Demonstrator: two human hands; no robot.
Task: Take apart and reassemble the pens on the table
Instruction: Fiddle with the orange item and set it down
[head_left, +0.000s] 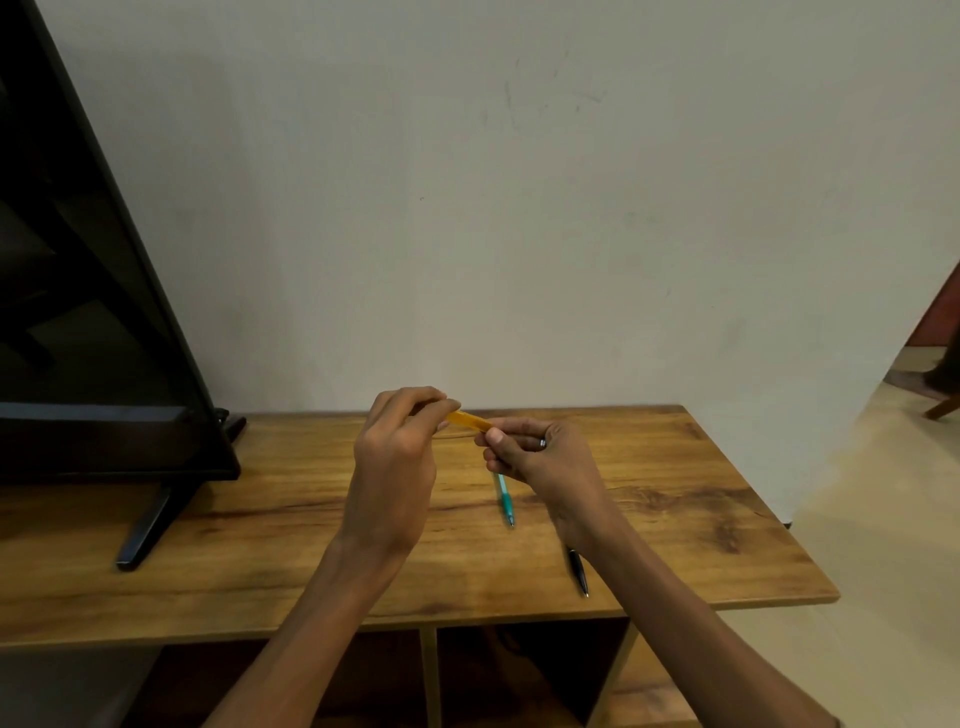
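We look down from head height at two bare hands raised just above a wooden surface (675, 519) that stands against a plain wall. Between them is a yellow pen (470, 420), held nearly level. The left hand (397, 457) has its fingers (415, 397) curled over one end of the pen and pinches it against the thumb. The right hand (540, 454) grips the other end, its fingers wrapped round the barrel; a small shiny metal bit shows at its knuckles (we cannot tell whether that is the pen's tip or a loose part). Only the short stretch of yellow between the two sets of fingers is visible, so we cannot say whether the pen is whole or already split.

Just below the right hand's fingers a teal pen (504, 499) lies on the surface, partly hidden by that hand. Nearer us, beside the right wrist, lies a black pen (577, 570). Both look whole from here, and we see no loose pieces on the surface.

We judge the work to be on the yellow pen, either being pulled or twisted apart or being put back together. The two pens on the surface may still be waiting or may already be finished; their look does not settle it.

Well to the left of the left hand's fingers stands a dark screen (104, 312) on its feet.
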